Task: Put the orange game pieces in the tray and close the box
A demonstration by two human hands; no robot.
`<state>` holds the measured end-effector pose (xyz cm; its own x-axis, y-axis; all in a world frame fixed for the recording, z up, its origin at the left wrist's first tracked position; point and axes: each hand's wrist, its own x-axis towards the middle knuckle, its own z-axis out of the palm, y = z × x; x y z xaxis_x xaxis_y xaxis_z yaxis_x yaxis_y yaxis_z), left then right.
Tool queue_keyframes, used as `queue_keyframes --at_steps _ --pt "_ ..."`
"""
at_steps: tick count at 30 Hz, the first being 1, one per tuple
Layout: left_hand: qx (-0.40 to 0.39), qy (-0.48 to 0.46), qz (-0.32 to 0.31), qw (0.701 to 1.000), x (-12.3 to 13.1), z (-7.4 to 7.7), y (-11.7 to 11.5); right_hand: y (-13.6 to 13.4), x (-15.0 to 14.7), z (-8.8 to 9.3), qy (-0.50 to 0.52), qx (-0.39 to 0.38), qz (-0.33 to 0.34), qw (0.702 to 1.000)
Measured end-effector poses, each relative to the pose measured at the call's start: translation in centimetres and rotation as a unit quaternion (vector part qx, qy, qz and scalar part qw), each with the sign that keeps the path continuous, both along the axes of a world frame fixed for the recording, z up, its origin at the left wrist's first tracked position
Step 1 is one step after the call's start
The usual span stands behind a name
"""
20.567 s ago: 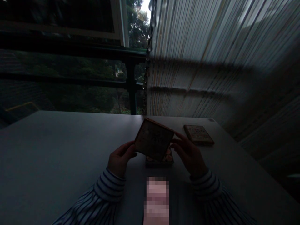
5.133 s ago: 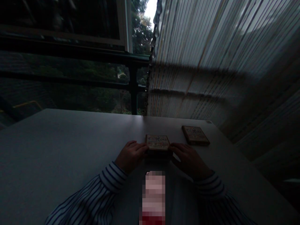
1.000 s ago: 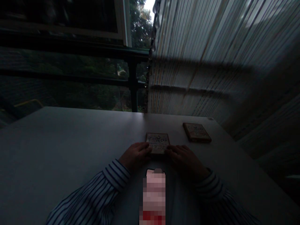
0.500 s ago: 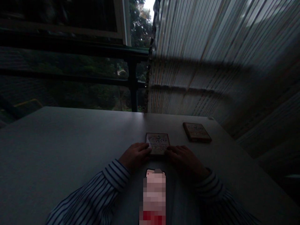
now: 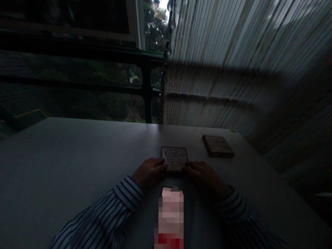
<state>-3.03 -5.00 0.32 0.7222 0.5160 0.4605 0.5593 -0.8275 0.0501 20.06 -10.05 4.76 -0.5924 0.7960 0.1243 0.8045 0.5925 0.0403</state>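
Note:
A flat square box (image 5: 174,157) with dark lettering on a pale cover lies on the white table (image 5: 103,148). My left hand (image 5: 149,171) grips its left side, thumb on the near left corner. On the opposite side, my right hand (image 5: 203,174) has its fingers closed against the near right edge. Both wrists are in striped cuffs. Just below the box, between my forearms, lies a phone (image 5: 171,211) with a lit screen that is mostly pixelated.
A second box (image 5: 218,145) of similar look lies farther right on the table. Beyond the far edge stand a dark railing (image 5: 146,83) and, to the right, a striped string curtain (image 5: 207,45). The scene is dim.
Hands, box and phone keep their places. The picture is slightly darker now.

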Motion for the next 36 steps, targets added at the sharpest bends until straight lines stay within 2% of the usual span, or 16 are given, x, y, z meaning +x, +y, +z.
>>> queue_keyframes --at_steps 10,16,21,26,32,36 --pt "-0.030 -0.008 0.021 0.999 0.1 -0.1 -0.2 0.0 -0.2 0.2 -0.003 -0.010 -0.013 1.000" --pt "-0.005 -0.021 0.029 0.999 0.3 0.1 -0.5 0.0 -0.2 0.3 -0.003 -0.016 -0.013 1.000" --pt "0.024 -0.018 0.033 0.999 0.6 -0.7 -0.2 -0.2 -0.3 0.4 -0.007 0.001 -0.015 1.000" --pt "0.005 0.002 0.024 1.000 0.7 -1.1 0.1 -0.2 -0.4 0.3 -0.001 0.020 -0.013 1.000" --pt "-0.021 -0.009 0.035 0.999 0.9 -0.7 -0.1 0.6 -0.5 -0.7 0.025 0.064 -0.018 0.997" --pt "-0.040 -0.008 0.040 0.998 1.0 -0.4 -0.2 1.1 -0.4 -1.8 0.027 0.053 -0.019 0.998"
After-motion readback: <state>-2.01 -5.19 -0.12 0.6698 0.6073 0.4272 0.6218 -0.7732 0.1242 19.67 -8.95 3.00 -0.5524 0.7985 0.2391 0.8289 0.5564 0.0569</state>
